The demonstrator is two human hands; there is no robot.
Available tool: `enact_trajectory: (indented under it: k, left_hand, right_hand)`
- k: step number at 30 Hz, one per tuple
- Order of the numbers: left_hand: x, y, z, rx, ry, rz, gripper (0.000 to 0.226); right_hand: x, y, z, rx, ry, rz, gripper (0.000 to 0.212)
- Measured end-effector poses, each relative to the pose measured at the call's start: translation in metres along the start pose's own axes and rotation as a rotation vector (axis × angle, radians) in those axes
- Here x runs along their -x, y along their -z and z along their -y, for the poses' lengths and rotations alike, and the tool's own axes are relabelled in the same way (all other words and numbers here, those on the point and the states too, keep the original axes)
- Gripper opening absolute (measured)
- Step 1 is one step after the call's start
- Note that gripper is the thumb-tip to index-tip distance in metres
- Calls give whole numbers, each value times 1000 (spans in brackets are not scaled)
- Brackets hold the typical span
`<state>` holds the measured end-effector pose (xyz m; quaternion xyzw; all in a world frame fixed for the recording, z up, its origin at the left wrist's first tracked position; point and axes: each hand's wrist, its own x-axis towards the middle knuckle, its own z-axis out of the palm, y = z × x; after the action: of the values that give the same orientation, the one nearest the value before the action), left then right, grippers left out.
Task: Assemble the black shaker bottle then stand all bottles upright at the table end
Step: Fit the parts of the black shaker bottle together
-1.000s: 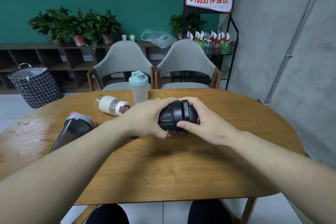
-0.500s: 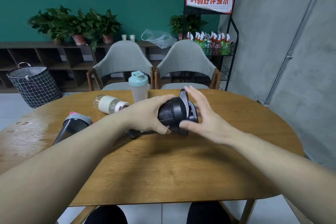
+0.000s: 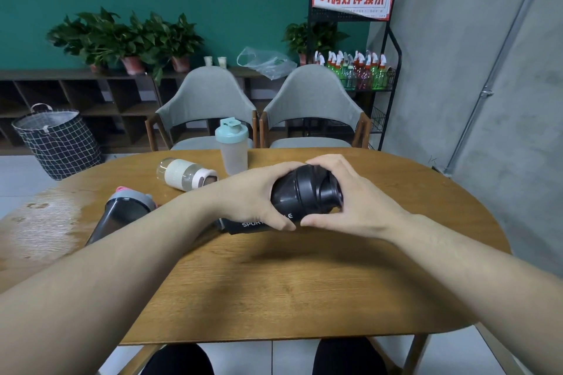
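Observation:
The black shaker bottle (image 3: 292,196) lies on its side above the wooden table (image 3: 274,283), lid end pointing right. My left hand (image 3: 253,195) wraps its body near the top. My right hand (image 3: 350,201) cups the black lid (image 3: 323,189), fingers over it and thumb under. A dark shaker with a grey lid and pink tab (image 3: 122,213) lies tilted at the left, partly hidden by my left forearm. A glass bottle with a beige sleeve (image 3: 185,173) lies on its side. A frosted shaker with a mint lid (image 3: 233,146) stands upright at the far edge.
Two grey chairs (image 3: 210,106) stand behind the far table edge. A checked basket (image 3: 58,140) sits on the floor at the left. A black rack of spray bottles (image 3: 356,73) stands at the back right by a concrete wall. A wet patch (image 3: 42,222) marks the table's left end.
My right hand, open with fingers spread off the lid half a second ago, has closed around the lid again. The bottle stays held in my left hand in about the same place.

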<state>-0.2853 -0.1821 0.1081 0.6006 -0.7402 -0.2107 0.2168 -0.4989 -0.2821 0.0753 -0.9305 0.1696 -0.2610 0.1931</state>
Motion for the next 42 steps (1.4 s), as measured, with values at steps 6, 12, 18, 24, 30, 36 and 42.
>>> enact_trajectory:
  k: [6,12,18,24,30,36,42]
  left_hand:
    - [-3,-13,-2,-307,-33,-197,94]
    - [-10,-22,2,-288,-36,-274,99]
    - [-26,-17,-6,79,-56,-393,103]
    - [-50,-30,-16,295,15,-484,99]
    - [-67,-52,-21,294,15,-397,103]
    - [-66,-33,-5,304,85,-58,91]
    - [-77,-28,34,-332,140,121,86]
  right_hand:
    - [-3,-3,3,-162,-147,-87,69]
    - [-8,0,4,-257,-259,-129,67]
    - [-11,-7,2,-724,-400,-321,123]
    - [-14,-13,-1,-931,-557,-286,125]
    - [-13,-7,-10,-915,-641,-449,99]
    - [-2,15,-37,-854,-692,-477,99]
    - [12,37,-66,-751,-721,-508,97]
